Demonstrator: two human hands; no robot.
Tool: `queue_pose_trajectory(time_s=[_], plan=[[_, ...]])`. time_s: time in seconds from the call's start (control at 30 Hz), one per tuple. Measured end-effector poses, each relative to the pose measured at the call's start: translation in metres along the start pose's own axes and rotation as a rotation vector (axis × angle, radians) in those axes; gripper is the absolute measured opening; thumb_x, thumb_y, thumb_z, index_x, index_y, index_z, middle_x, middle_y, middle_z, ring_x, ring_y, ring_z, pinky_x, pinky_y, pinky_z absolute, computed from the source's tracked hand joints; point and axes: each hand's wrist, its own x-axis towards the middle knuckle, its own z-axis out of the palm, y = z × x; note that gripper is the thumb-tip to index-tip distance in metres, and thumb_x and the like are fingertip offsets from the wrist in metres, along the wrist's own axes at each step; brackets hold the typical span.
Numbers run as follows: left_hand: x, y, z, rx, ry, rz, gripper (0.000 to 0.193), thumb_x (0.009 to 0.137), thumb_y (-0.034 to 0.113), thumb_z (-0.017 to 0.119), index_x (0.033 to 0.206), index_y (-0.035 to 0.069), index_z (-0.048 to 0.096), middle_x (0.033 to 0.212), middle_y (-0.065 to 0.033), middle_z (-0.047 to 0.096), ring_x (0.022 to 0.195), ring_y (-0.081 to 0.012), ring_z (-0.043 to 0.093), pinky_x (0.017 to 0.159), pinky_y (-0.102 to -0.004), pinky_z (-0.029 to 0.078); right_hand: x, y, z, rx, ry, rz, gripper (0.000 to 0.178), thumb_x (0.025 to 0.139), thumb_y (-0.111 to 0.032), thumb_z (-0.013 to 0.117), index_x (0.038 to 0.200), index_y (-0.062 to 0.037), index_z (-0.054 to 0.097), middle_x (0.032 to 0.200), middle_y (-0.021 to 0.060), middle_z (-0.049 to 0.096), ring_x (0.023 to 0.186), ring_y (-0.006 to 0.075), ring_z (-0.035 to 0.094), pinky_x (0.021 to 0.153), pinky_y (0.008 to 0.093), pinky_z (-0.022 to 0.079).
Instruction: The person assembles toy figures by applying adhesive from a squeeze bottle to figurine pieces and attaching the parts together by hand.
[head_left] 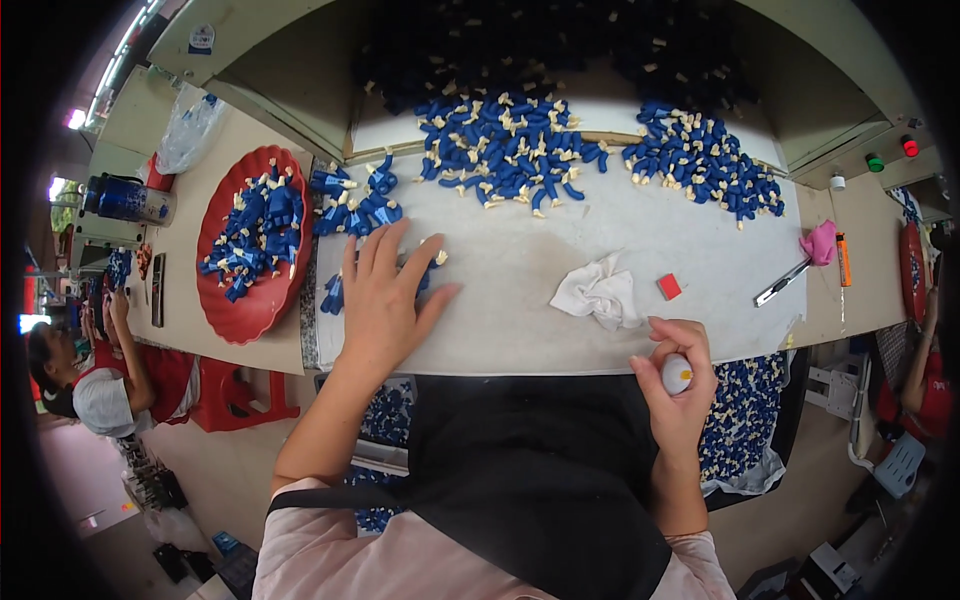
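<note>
My left hand (388,295) is spread over the worktable, fingers apart. Beneath and beside its fingers lie small blue doll parts with cream ends (333,296), partly hidden; whether it touches them I cannot tell. Just beyond it sits a cluster of blue doll bodies (358,212). Near the table's front edge, my right hand (683,385) is closed around a small white bottle with a yellow tip (677,374). A crumpled white cloth (598,290) and a small red block (669,286) lie beyond that hand.
A red scalloped tray (222,305) of doll bodies stands left. Two heaps of blue doll arms (500,150) lie at the back under a shelf (270,80). A utility knife (782,284) lies right. A container of blue parts (742,420) stands below the table. Co-workers sit at both sides.
</note>
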Motion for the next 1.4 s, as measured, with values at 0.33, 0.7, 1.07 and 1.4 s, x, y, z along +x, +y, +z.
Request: queue_pose_trajectory(time_s=[0.33, 0.7, 1.07, 1.4], plan=[[0.188, 0.032, 0.019, -0.047, 0.297, 0.198, 0.03, 0.07, 0.021, 0.063, 0.098, 0.011, 0.058, 0.094, -0.011, 0.055, 0.096, -0.0265, 0.048, 0.088, -0.0348, 0.034, 0.016, 0.002, 0.027, 0.38, -0.335, 0.167, 0.043, 0.071, 0.006, 0.047, 0.11, -0.0015, 0.031, 0.106, 0.0119, 0.042, 0.081, 0.0131, 0.047, 0.075, 0.0249, 0.037], [0.229, 0.038, 0.048, -0.155, 0.454, 0.392, 0.027, 0.074, 0.022, 0.058, 0.097, 0.006, 0.057, 0.085, -0.0118, 0.058, 0.085, -0.0244, 0.055, 0.073, -0.0327, 0.045, 0.022, 0.019, -0.019, 0.146, -0.079, 0.038, 0.035, 0.075, 0.0, 0.05, 0.109, 0.0015, 0.047, 0.113, 0.012, 0.039, 0.087, 0.0169, 0.051, 0.069, 0.0268, 0.046], [0.06, 0.089, 0.003, -1.723, -0.298, -0.208, 0.018, 0.08, 0.01, 0.057, 0.096, 0.004, 0.051, 0.092, -0.0086, 0.057, 0.081, -0.0114, 0.054, 0.071, -0.0227, 0.043, -0.002, -0.01, -0.021, 0.545, 0.166, -0.036, 0.035, 0.071, 0.002, 0.057, 0.103, 0.0006, 0.044, 0.093, 0.0109, 0.047, 0.069, 0.0164, 0.054, 0.065, 0.0246, 0.046], [0.007, 0.101, 0.02, -2.408, -0.621, -0.463, 0.023, 0.081, 0.013, 0.055, 0.102, 0.005, 0.05, 0.101, -0.0114, 0.055, 0.085, -0.0094, 0.051, 0.07, -0.0202, 0.041, -0.009, -0.03, -0.019, 0.51, 0.295, -0.185, 0.04, 0.071, -0.025, 0.068, 0.094, -0.0073, 0.039, 0.088, 0.0046, 0.039, 0.073, 0.0105, 0.041, 0.062, 0.0209, 0.042]])
